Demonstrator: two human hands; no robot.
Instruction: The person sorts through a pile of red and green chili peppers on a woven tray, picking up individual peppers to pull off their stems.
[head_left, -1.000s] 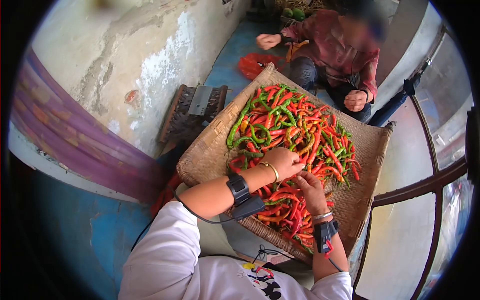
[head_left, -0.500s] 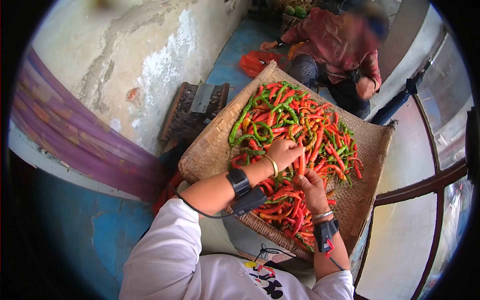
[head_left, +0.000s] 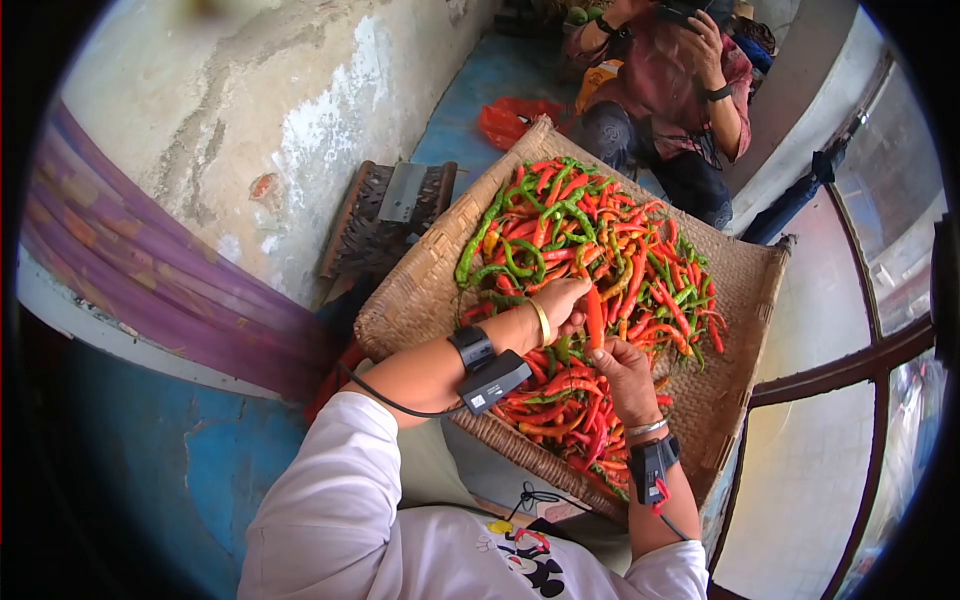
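A long red chili pepper (head_left: pixel 595 316) stands out between my two hands above the pile. My right hand (head_left: pixel 630 382) is closed on its lower end, thumb uppermost. At its upper end, the curled fingers of my left hand (head_left: pixel 560 304) are closed against it; the exact grip of the fingertips is partly hidden. Beneath both hands, red and green chili peppers (head_left: pixel 575 215) lie heaped in a large woven tray (head_left: pixel 735 270). More peppers, mostly red, form a second heap (head_left: pixel 575 405) close to my body.
Across the tray sits another person (head_left: pixel 670 100) with both hands raised near the head. A red plastic bag (head_left: pixel 510 122) lies on the blue floor. A slatted dark stool-like object (head_left: pixel 395 215) stands left of the tray, by the wall. A framed window (head_left: pixel 815 440) is on the right.
My left hand has shifted slightly left and its fingers have curled more, leaving more of the red pepper showing. The other person has raised both hands toward the head.
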